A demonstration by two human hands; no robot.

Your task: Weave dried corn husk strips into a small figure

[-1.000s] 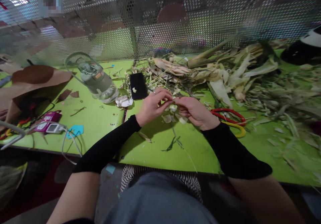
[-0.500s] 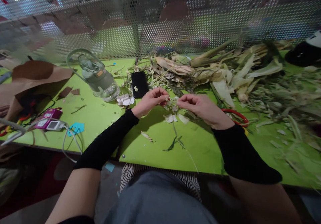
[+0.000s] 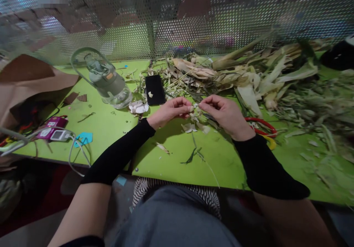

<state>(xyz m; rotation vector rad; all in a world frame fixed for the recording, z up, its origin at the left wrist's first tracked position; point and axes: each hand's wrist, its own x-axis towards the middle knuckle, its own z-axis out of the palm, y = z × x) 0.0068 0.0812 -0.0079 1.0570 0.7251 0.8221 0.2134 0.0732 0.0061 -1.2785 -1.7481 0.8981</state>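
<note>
My left hand and my right hand meet over the green table, each in a pinch. Between their fingertips is a small pale piece of dried husk; its exact shape is partly hidden by the fingers. Beneath them lie cream husk scraps. A dark green leaf sprig rests closer to the table's front edge. Beside my right wrist are red-handled scissors, partly covered by that wrist. Behind the hands spreads a heap of dry corn husks.
A black phone with a scrap on it lies behind my left hand. Left of it stand a clear water bottle and crumpled white paper. Farther left are a purple box, cables and brown paper. A perforated screen borders the back.
Both hands have shifted slightly to the right, and their fingertips have come closer together around the pale husk piece. The view has tilted a little.
</note>
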